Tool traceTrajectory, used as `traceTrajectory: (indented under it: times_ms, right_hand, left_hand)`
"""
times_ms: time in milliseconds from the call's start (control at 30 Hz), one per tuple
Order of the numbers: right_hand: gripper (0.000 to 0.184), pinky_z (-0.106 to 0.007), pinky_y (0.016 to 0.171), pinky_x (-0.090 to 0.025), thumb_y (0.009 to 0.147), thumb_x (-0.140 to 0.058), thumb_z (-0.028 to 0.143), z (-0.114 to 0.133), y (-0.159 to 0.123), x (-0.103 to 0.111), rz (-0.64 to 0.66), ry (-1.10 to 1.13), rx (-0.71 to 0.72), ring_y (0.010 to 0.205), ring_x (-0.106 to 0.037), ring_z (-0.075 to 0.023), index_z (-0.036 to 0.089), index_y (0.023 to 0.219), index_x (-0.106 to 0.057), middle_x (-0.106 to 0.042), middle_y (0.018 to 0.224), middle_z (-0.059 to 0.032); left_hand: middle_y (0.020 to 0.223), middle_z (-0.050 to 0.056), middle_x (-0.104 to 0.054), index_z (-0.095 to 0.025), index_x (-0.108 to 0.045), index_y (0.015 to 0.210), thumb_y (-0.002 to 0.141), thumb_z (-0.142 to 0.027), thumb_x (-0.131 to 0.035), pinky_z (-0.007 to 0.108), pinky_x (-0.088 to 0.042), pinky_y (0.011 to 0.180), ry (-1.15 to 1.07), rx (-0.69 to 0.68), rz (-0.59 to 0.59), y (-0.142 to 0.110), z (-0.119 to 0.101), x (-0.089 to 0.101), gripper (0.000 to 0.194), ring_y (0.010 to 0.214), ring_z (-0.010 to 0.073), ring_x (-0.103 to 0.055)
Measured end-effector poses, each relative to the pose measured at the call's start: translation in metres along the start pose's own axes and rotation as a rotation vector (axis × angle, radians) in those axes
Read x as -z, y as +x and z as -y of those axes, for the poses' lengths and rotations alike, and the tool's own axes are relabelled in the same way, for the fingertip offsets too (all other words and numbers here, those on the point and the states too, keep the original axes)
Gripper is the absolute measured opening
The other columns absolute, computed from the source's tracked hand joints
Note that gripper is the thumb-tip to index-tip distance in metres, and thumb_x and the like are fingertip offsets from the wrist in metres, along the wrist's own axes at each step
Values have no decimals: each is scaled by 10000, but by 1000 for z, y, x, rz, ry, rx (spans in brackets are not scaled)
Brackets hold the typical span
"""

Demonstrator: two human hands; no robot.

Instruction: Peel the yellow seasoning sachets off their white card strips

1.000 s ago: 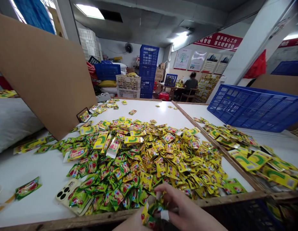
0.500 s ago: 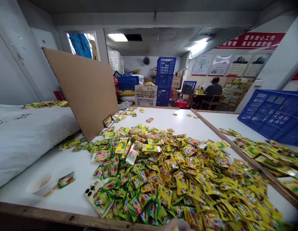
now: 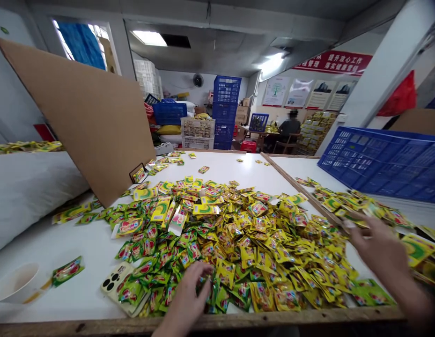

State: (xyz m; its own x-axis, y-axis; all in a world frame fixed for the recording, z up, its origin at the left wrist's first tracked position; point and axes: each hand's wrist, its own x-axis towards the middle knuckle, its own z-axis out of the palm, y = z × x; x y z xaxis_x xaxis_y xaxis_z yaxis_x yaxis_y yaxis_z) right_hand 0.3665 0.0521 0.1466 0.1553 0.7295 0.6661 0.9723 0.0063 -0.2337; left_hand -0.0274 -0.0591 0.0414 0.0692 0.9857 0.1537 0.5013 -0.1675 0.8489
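A large heap of small candy packets (image 3: 259,252), green-wrapped on the left and yellow-wrapped on the right, covers the white table. My left hand (image 3: 189,292) is at the heap's near edge, its fingers curled around a green packet (image 3: 207,281) that they partly hide. Over the wooden divider (image 3: 301,192) on the right reaches my right hand (image 3: 382,252), smeared by motion, its fingers stretched and apart with nothing visible in them. Below it lies a pair of green packets (image 3: 372,291). Flat yellow boxes (image 3: 161,209) rest on top of the heap.
A phone (image 3: 115,285) with packets on it and a paper cup (image 3: 17,283) are at the left. A cardboard sheet (image 3: 87,112) stands beside a white sack (image 3: 34,187). Beyond the divider are a blue crate (image 3: 382,161) and more yellow packs (image 3: 421,248). A person (image 3: 289,128) sits far back.
My view has turned right and tilted slightly. Both hands have come up into view, the left onto the green packets, the right over to the divider. Two green packets now show at the near right.
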Motion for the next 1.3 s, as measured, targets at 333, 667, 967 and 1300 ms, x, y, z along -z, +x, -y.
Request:
traceTrajectory:
  times_ms: [333, 667, 967, 1300]
  right_hand:
    - [207, -388, 738, -436, 607, -547, 49, 194, -147, -92, 736, 357, 398, 897, -525, -292, 166, 776, -572, -604, 894, -118]
    - [121, -304, 618, -430, 730, -558, 250, 165, -143, -96, 736, 939, -119, 661, -571, -190, 208, 809, -476, -573, 683, 7]
    - [384, -231, 488, -477, 664, -675, 473, 226, -169, -64, 730, 1666, -795, 524, -609, -126, 211, 760, -411, -569, 663, 37]
    - [276, -222, 634, -496, 735, -644, 386, 232, -186, -84, 271, 1477, -494, 739, -571, -131, 216, 912, -515, -561, 854, -10]
  left_hand:
    - [1084, 93, -576, -197, -588, 1067, 833, -320, -433, 433, -405, 916, 525, -24, -165, 23, 16, 12, 307, 1057, 250, -510]
    - [1054, 82, -660, -240, -633, 1010, 837, -340, -470, 404, -477, 860, 495, -101, -154, -19, 48, 12, 258, 975, 247, -604]
    - [784, 50, -670, -172, -565, 864, 812, -495, -468, 274, -497, 654, -346, 190, -452, 13, 1, -8, 341, 728, 202, -618]
    - [961, 103, -686, -140, -599, 989, 596, -564, -684, 326, -469, 841, -803, 330, -362, 18, -4, -38, 584, 951, 255, -610]
